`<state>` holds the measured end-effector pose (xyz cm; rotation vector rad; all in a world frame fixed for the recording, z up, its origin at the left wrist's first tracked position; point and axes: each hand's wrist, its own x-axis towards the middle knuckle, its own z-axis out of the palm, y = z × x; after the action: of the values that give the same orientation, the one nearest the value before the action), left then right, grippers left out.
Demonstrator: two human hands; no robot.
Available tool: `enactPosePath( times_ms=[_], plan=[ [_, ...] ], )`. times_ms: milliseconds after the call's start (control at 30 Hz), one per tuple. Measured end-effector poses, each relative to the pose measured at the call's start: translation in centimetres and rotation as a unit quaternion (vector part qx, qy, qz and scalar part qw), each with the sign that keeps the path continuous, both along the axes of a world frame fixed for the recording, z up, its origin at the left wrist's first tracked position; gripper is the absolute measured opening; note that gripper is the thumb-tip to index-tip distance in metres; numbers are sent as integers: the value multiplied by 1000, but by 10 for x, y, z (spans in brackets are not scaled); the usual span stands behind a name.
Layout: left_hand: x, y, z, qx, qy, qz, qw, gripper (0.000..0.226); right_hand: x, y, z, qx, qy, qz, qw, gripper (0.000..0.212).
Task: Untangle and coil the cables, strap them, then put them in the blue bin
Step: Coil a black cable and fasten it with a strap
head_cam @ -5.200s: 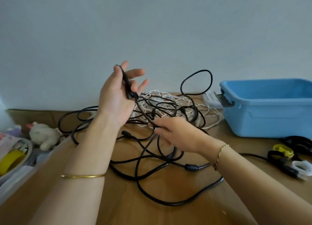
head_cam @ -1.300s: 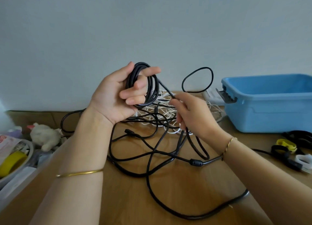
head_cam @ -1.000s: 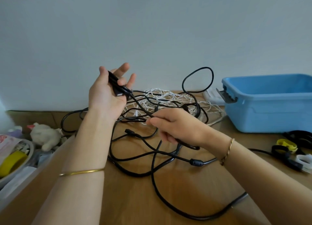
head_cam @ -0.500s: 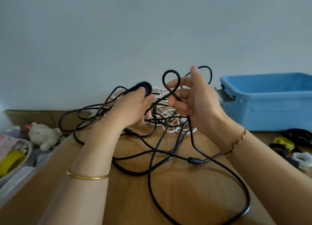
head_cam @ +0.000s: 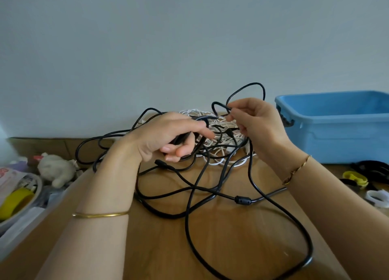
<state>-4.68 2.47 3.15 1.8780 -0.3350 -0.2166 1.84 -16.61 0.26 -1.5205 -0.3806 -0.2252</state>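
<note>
Blk cable (head_cam: 311,256) in L hand (head_cam: 166,136), R hand (head_cam: 257,122).

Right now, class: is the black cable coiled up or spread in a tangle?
Tangled and spread: the black cable sprawls in crossing loops across the table.

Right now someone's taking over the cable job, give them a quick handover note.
Left hand grips part of the black cable; right hand pinches one of its loops. The rest sprawls on the wooden table, tangled with the white cable. Blue bin stands at right, straps before it.
Done: nothing strapped or binned, as far as shown.
Left: untangle, coil, strap both, bin them.
</note>
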Motion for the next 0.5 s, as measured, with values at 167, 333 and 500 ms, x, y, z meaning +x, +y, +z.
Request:
enactPosePath(
  times_ms=[167, 333, 500],
  plan=[
    [0, 18, 4, -168, 44, -94, 980, 42, 13, -7, -9, -63, 10, -66, 996, 15],
    [12, 23, 5, -380, 111, -253, 883, 49, 0, 13, -22, -223, -58, -38, 972, 19],
    [14, 19, 3, -567, 46, -96, 817, 53, -25, 27, -19, -339, -65, 112, 932, 27]
  ],
)
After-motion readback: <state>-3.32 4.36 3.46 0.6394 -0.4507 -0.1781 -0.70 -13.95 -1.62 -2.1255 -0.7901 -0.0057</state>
